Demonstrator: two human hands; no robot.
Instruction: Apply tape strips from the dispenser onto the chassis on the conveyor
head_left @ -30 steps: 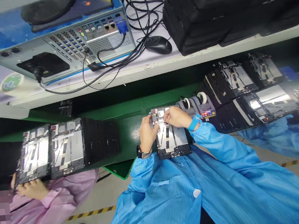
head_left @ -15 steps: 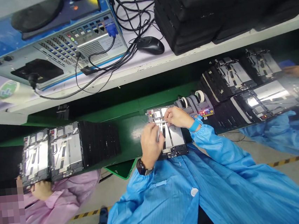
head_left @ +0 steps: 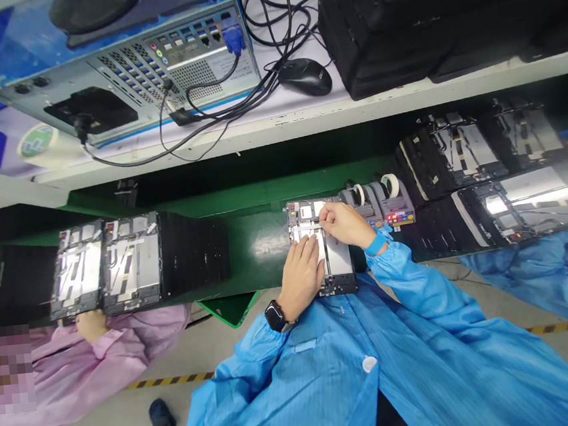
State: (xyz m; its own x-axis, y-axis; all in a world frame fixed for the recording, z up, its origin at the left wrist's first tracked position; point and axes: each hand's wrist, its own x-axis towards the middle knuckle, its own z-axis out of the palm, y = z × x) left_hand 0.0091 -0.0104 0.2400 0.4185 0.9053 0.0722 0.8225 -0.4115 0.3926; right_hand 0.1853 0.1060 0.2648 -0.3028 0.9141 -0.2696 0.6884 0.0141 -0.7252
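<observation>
Left hand (head_left: 300, 273): laid flat on tablet (head_left: 339, 261), palm down, fingers stretched forward, grip released. Left forearm angles in from below, watch (head_left: 274, 316) at wrist. Right hand (head_left: 345, 224): reaching in from right, fingers curled down at tablet's upper part; cannot tell whether grip grasps anything. Tablet on tabletop (head_left: 257, 246), left of tape dispensers (head_left: 399, 203).
</observation>
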